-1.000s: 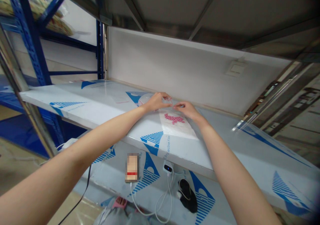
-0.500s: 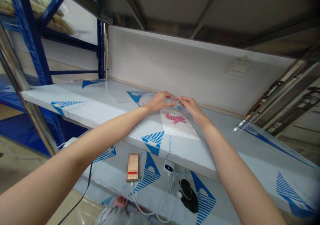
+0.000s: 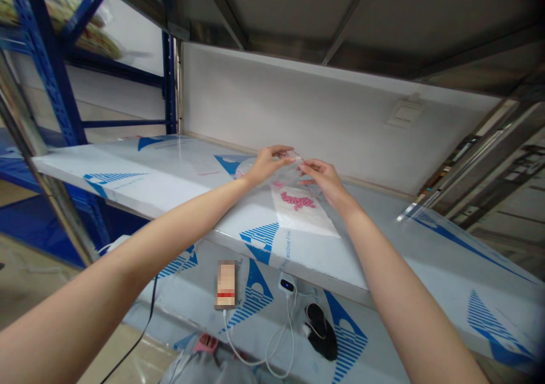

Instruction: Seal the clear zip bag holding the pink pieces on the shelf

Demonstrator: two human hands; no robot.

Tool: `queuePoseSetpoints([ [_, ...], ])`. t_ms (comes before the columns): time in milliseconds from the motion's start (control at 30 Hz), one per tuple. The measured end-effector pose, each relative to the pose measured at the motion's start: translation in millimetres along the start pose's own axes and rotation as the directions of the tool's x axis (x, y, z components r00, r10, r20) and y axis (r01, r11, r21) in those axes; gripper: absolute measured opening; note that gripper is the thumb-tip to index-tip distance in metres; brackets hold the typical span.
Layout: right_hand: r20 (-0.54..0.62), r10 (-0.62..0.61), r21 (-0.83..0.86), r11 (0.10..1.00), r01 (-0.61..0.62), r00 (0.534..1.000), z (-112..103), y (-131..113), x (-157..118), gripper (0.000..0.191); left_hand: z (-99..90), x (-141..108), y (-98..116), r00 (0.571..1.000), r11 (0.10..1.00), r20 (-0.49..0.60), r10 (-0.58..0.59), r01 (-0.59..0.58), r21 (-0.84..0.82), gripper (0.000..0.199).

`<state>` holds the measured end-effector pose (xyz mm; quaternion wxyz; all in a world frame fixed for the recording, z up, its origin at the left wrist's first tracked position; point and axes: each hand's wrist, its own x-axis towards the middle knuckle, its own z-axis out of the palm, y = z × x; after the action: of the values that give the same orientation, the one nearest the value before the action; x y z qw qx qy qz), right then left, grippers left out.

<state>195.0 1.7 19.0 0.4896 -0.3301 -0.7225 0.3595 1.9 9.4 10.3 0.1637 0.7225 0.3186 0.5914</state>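
Observation:
A clear plastic bag (image 3: 289, 171) hangs between my two hands above the shelf, with a few pink pieces low in it. My left hand (image 3: 269, 163) pinches its upper left edge. The fingers of my right hand (image 3: 321, 175) are closed on its upper right side. Just in front, a pile of small pink pieces (image 3: 297, 200) lies on a white sheet (image 3: 306, 222). Part of another clear bag shows behind my left wrist.
The shelf (image 3: 179, 174) has a white wall behind and a metal shelf overhead. On the lower level are a blurred-out phone (image 3: 226, 286), a white device (image 3: 287, 285) with cables and a black object (image 3: 321, 333). Blue racking (image 3: 63, 88) stands left.
My left hand has risen slightly and the clear bag is lifted and more spread out between my hands. Pink pieces now show in its lower part.

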Motion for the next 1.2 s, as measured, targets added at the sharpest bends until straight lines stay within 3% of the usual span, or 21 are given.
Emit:
queuePoseSetpoints([
  [133,-0.01,-0.005,-0.024,1.0,0.005,1.0,0.4,1.9,2.6,0.042,-2.8,5.7,-12.2,0.993,0.981,-0.004,-0.122,0.12,-0.154,0.021],
  [267,-0.107,-0.056,-0.065,0.997,0.049,0.993,-2.0,4.6,6.2,0.046,-3.2,7.6,-15.2,0.985,0.966,-0.044,-0.167,0.154,-0.208,0.02],
  [400,-0.183,-0.065,-0.114,0.992,0.045,0.981,-7.6,7.5,8.2,0.046,-2.5,7.1,-12.2,0.987,0.964,-0.048,-0.156,0.141,-0.223,0.017],
  [600,-0.144,-0.09,-0.196,0.979,0.061,0.986,-9.3,11.9,9.2,0.035,-1.2,5.4,-9.8,0.984,0.969,-0.078,-0.158,0.139,-0.204,0.012],
  [933,-0.211,-0.332,-0.415,0.882,0.223,0.919,-11.0,3.2,10.9,0.012,1.9,-0.3,1.3,0.996,0.993,-0.085,-0.013,0.023,0.115,0.014],
  [1067,-0.181,-0.35,-0.375,0.889,0.264,0.919,-11.2,2.4,11.6,0.009,3.3,-1.5,1.4,0.998,0.999,-0.055,0.026,-0.024,0.039,0.021],
  [1200,-0.151,-0.353,-0.34,0.896,0.287,0.923,-8.1,2.8,10.2,0.012,4.0,-0.2,-2.0,1.0,0.999,-0.028,-0.008,0.007,-0.043,0.025],
])
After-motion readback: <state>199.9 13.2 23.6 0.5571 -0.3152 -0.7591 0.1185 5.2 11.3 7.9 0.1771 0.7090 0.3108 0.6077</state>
